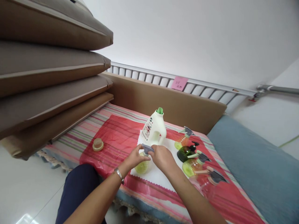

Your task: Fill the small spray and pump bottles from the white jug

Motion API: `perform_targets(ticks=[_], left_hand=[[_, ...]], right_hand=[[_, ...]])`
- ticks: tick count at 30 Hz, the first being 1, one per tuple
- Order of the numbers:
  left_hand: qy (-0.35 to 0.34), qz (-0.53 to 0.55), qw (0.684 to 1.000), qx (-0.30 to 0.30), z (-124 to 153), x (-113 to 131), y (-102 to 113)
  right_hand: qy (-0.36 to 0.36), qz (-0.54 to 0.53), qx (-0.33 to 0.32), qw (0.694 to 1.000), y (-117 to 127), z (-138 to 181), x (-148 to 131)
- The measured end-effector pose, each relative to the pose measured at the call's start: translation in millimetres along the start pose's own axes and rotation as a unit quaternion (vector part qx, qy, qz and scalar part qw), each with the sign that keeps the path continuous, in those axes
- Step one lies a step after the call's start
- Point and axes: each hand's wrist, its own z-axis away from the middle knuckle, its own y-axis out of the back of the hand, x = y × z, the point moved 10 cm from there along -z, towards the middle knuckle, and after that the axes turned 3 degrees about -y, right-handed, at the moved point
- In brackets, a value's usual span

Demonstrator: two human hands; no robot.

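A small spray bottle (141, 167) with yellow-green liquid and a grey trigger head (147, 148) stands between my hands on a white cloth (168, 183). My left hand (135, 158), with a silver bangle at the wrist, pinches the bottle near its neck and head from the left. From the right, my right hand (161, 156) is closed on the trigger head, its fingers partly hidden. Just behind stands a white jug (154, 128) with a green spout. A pale round cap (97, 144) lies to the left on the red plastic sheet (114, 133).
Several bottles line the right: a spray bottle (183, 141), a dark green pump bottle (185, 153), another spray bottle (192, 167) and a pink one (207, 184). Stacked brown cushions (53, 62) rise at left. A brown panel (161, 99) closes off the back; a blue-grey cushion (254, 158) lies right.
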Motion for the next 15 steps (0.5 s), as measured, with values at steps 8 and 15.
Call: perform_targets(ticks=[8, 15], left_hand=[[0.003, 0.003, 1.000, -0.011, 0.0, -0.9, 3.9], [0.004, -0.004, 1.000, -0.010, -2.6, 5.2, -3.9]], right_hand=[[-0.005, -0.001, -0.006, 1.000, 2.0, 0.1, -0.3], [-0.007, -0.004, -0.009, 1.000, 2.1, 0.9, -1.2]])
